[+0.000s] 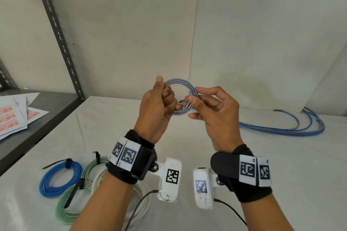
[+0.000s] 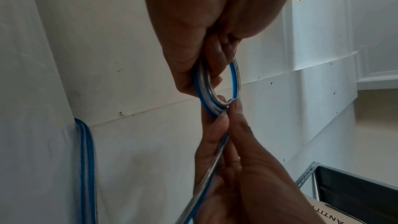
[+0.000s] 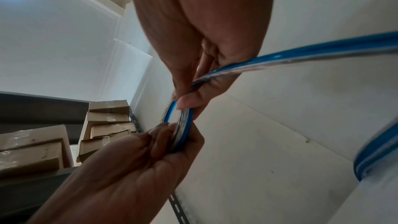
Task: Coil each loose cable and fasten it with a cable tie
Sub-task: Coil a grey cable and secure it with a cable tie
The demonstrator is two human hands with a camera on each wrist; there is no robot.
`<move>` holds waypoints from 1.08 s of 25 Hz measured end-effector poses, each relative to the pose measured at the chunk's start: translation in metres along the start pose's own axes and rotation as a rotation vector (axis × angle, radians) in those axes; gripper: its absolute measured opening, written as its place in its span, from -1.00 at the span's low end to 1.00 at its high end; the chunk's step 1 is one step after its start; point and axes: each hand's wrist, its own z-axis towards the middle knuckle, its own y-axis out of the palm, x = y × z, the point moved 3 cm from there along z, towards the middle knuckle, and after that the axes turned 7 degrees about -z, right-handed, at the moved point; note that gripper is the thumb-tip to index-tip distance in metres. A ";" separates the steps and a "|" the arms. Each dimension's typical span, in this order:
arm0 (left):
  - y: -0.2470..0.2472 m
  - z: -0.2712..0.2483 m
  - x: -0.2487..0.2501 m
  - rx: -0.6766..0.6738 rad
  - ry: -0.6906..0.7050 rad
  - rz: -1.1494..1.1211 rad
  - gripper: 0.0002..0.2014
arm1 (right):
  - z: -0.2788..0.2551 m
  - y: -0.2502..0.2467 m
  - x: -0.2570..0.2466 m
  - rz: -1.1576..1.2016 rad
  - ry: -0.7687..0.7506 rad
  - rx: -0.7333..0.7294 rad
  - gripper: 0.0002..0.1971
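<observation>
My left hand [image 1: 165,90] holds up a small coil of blue-and-clear cable [image 1: 176,83] above the white table [image 1: 244,155], thumb on its top left and fingers curled through the ring. On the coil's right side my right hand [image 1: 195,94] pinches the cable between thumb and forefinger. The left wrist view has the coil [image 2: 206,91] edge-on under my left hand [image 2: 202,71]. From my right hand [image 3: 183,96] the cable [image 3: 323,52] trails off to the right. The uncoiled rest of the cable [image 1: 281,130] lies in long loops at the table's back right.
Several tied coils lie at the front left: a blue coil [image 1: 60,178], a green coil [image 1: 69,204], a green-white coil [image 1: 92,165] and a white coil [image 1: 144,195]. A grey shelf [image 1: 47,118] with papers [image 1: 16,116] stands left. Cardboard boxes [image 3: 43,144] are stacked behind.
</observation>
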 end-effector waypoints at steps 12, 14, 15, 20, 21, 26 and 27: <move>-0.011 -0.007 0.012 -0.171 0.026 0.317 -0.76 | 0.005 -0.016 -0.002 -0.009 0.000 0.060 -0.87; -0.010 -0.006 0.009 -0.144 0.048 0.269 -0.74 | 0.004 -0.011 0.002 0.028 -0.004 0.087 -0.87; -0.010 -0.006 0.009 -0.129 0.062 0.246 -0.74 | 0.004 -0.008 0.005 0.047 -0.002 0.098 -0.85; -0.009 -0.005 0.007 -0.092 0.099 0.199 -0.75 | 0.003 -0.009 0.011 0.110 0.061 0.250 -0.92; -0.009 -0.005 0.006 -0.095 0.100 0.193 -0.75 | 0.002 -0.009 0.011 0.112 0.067 0.257 -0.92; -0.008 -0.004 0.004 -0.098 0.105 0.204 -0.79 | 0.002 -0.006 0.010 0.118 0.004 0.240 -0.90; -0.008 -0.004 0.004 -0.109 0.106 0.230 -0.78 | 0.002 -0.008 0.009 0.094 -0.022 0.249 -0.90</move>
